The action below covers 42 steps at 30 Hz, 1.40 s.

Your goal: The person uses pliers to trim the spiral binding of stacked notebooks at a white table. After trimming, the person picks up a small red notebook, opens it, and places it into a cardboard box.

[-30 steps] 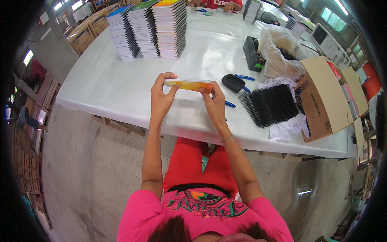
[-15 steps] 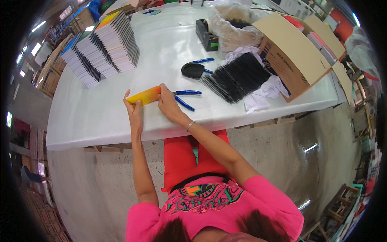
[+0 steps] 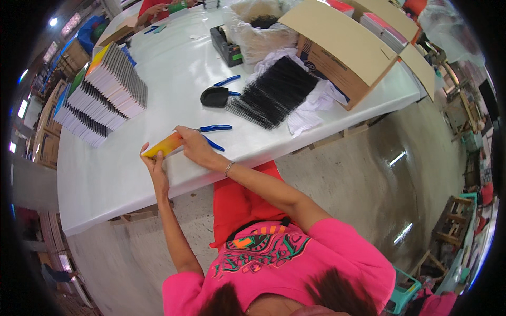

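Observation:
Near the table's front edge, my left hand [image 3: 156, 167] and my right hand [image 3: 197, 149] hold a yellow-orange booklet [image 3: 164, 147] between them. My left thumb and fingers pinch its left end. My right fingers close over its right end and hide that side. A pair of blue-handled pliers [image 3: 215, 128] lies just past my right hand, its jaws partly hidden. Farther back are a black scoop-shaped piece [image 3: 215, 97] and another blue-handled tool [image 3: 227, 80]. A bundle of black spiral binding coils [image 3: 279, 92] rests on white cloth-like material [image 3: 311, 108] to the right.
Stacks of spiral-bound notebooks [image 3: 117, 79] stand at the left. A tape dispenser [image 3: 225, 46] and a clear plastic bag [image 3: 253, 31] stand at the back, beside an open cardboard box [image 3: 342, 47] at the right. Another person's hands [image 3: 158, 9] show across the white table [image 3: 174, 68].
The view has turned, shifting the table's contents to the left in the picture. Both hands keep hold of the booklet, which looks slightly more tilted. Another person's hands have come into view at the far side.

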Available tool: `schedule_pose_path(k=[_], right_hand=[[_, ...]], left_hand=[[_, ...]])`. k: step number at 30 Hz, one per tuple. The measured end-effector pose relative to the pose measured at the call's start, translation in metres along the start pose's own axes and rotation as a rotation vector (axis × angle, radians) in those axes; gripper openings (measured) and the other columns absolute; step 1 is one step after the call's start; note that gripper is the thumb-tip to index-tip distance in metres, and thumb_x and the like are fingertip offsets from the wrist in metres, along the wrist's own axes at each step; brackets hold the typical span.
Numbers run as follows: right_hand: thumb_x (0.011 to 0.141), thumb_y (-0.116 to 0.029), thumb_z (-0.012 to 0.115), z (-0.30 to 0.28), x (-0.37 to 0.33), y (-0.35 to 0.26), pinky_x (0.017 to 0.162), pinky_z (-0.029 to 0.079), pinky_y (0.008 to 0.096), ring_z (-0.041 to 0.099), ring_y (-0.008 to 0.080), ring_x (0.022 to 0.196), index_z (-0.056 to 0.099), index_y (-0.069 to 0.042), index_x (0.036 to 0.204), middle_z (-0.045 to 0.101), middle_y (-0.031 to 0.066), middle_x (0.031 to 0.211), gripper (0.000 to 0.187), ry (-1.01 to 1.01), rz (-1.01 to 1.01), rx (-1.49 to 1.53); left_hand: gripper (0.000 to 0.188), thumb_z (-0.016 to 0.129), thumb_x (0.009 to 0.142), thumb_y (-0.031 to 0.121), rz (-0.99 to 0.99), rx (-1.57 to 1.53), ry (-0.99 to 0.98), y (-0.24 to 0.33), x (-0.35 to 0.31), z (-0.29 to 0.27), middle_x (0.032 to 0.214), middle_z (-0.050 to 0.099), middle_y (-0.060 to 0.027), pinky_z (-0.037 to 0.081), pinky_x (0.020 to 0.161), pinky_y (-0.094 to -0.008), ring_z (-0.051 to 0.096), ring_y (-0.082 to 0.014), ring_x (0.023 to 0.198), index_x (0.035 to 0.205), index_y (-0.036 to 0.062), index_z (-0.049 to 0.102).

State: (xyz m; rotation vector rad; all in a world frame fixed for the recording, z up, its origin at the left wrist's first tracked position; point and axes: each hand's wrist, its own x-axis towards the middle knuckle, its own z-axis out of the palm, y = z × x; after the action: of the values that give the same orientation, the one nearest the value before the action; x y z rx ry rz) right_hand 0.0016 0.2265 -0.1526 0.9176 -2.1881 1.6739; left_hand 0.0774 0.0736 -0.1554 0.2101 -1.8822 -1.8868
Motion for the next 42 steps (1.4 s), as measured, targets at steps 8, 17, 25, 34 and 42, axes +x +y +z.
schedule_pose_path(k=[8, 17, 25, 34, 42], right_hand=[[0.082, 0.012, 0.046, 0.009, -0.021, -0.007, 0.088, 0.046, 0.0494, 0.056, 0.0481, 0.107, 0.045, 0.007, 0.125, 0.06, 0.0302, 0.105, 0.043, -0.059, 0.065, 0.033], [0.087, 0.005, 0.059, -0.031, 0.009, -0.006, 0.07, 0.049, 0.0358, 0.063, 0.0243, 0.074, 0.063, 0.003, 0.112, 0.068, 0.0214, 0.09, 0.026, -0.003, 0.075, 0.181], [0.092, 0.0, 0.056, -0.129, 0.16, 0.044, 0.071, 0.053, 0.0408, 0.069, 0.0349, 0.076, 0.067, -0.002, 0.119, 0.072, 0.02, 0.097, 0.03, 0.36, -0.358, -0.358], [0.087, -0.01, 0.064, -0.135, 0.175, 0.157, 0.092, 0.053, 0.0441, 0.069, 0.0358, 0.102, 0.073, -0.008, 0.114, 0.07, 0.0196, 0.115, 0.029, -0.374, 0.096, -0.833], [0.089, -0.024, 0.072, -0.206, 0.147, -0.002, 0.094, 0.051, 0.0389, 0.07, 0.0317, 0.101, 0.074, -0.005, 0.111, 0.073, 0.0169, 0.109, 0.03, -0.377, -0.082, -0.313]], left_hand=[[0.048, 0.061, 0.1, 0.017, 0.033, 0.036, 0.009, -0.005, 0.001, -0.009, 0.116, 0.05, -0.008, 0.036, 0.098, -0.0311, 0.046, -0.0165, 0.105, 0.141, 0.0109, 0.037], [0.05, 0.064, 0.099, 0.016, 0.12, -0.082, 0.061, -0.007, 0.0, 0.004, 0.113, 0.05, -0.0056, 0.038, 0.099, -0.0306, 0.049, -0.0156, 0.106, 0.14, 0.009, 0.037], [0.053, 0.064, 0.098, 0.015, 0.139, 0.001, 0.169, 0.0, 0.0, 0.006, 0.103, 0.048, -0.003, 0.043, 0.091, -0.0302, 0.048, -0.0129, 0.095, 0.143, 0.0075, 0.036], [0.043, 0.06, 0.1, 0.014, 0.115, 0.007, 0.225, -0.014, 0.005, 0.0, 0.1, 0.053, -0.0027, 0.046, 0.089, -0.0303, 0.051, -0.0132, 0.093, 0.139, 0.0072, 0.043], [0.022, 0.057, 0.101, 0.013, 0.172, 0.146, 0.373, -0.019, -0.006, -0.005, 0.108, 0.057, -0.0035, 0.046, 0.084, -0.0281, 0.054, -0.013, 0.091, 0.121, 0.0016, 0.059]])
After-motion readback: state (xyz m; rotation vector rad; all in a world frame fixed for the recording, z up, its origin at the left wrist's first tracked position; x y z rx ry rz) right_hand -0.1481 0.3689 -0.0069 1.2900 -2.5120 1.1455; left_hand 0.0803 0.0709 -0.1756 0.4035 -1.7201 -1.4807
